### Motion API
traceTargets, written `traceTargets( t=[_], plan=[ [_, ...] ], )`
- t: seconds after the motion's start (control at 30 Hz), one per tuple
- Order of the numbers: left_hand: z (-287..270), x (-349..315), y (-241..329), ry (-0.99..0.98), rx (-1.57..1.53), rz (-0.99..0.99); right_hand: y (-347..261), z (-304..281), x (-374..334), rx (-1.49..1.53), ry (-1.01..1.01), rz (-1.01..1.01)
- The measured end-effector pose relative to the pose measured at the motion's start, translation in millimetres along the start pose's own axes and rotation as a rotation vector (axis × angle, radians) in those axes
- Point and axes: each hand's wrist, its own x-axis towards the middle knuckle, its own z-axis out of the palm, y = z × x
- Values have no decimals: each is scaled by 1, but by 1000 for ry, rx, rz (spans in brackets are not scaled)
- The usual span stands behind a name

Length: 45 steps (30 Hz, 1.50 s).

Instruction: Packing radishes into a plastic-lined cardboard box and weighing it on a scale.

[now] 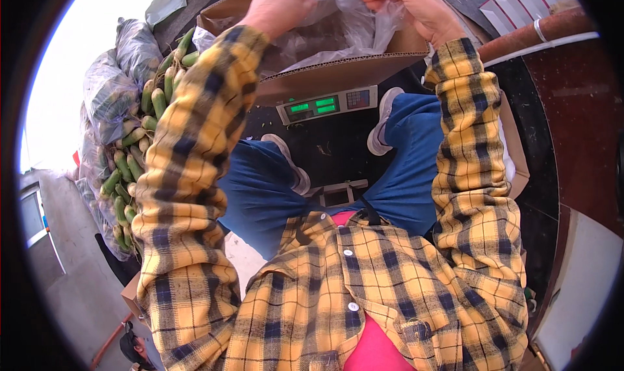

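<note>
Plaid-sleeved arms (195,137) nearest, stretched forward, converging. Left hand (281,6) and right hand (419,8) pinch clear plastic (356,21) between them; below both, open cardboard box (338,77), lit scale (326,105).

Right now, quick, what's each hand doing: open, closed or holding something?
Left hand: at the clear plastic, partly out of frame; grip can't be told.
Right hand: closed, pinching the clear plastic.
</note>
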Motion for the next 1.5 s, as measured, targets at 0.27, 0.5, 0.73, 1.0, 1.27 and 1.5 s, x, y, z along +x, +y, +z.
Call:
traceTargets(
  t=[0.27, 0.5, 0.73, 1.0, 1.27, 1.5],
  plan=[
    [-51, -80, -69, 414, 525, -164, -17, 4, -4, 675, 16, 132],
    [-8, -102, -124, 449, -111, -417, 10, -10, 9, 725, -75, 150],
    [8, -114, -131, 425, -330, -490, 18, -26, 14, 786, 36, 174],
    [10, -123, -123, 420, -177, -414, 23, -33, 19, 827, 159, 128],
    [12, -111, -95, 432, -79, -527, 18, -40, 10, 116, 253, -1],
    [10, -109, -136, 340, -560, -589, -12, -23, -15, -1332, 654, 102]
  ],
)
